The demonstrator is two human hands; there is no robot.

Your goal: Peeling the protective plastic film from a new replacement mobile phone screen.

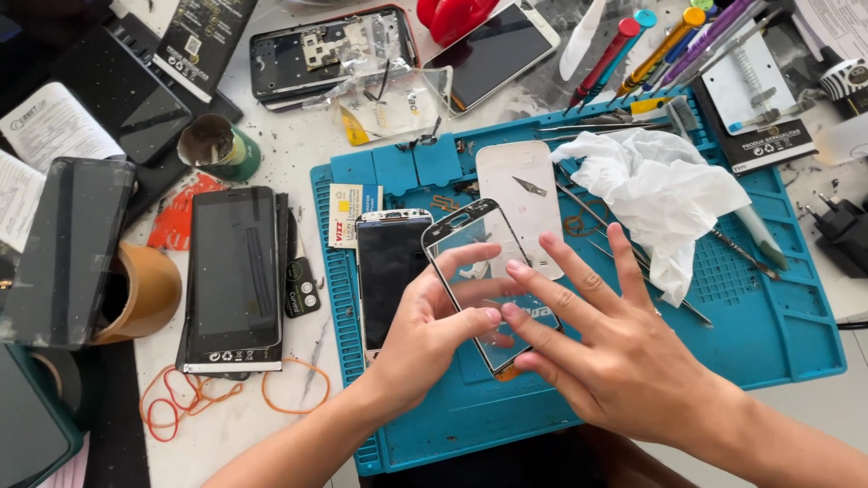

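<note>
My left hand holds a clear phone front glass with a dark rim, tilted above the blue work mat. My right hand rests flat on the lower part of the glass, fingers spread and pointing up-left. Just left of the glass a dark smartphone lies on the mat. A white phone cover with a small metal blade on it lies behind the glass.
A crumpled white tissue and thin metal tools lie on the mat's right. A black phone, orange rubber bands, a tape roll, a green cup, screwdrivers, more phones and a charger crowd the white table.
</note>
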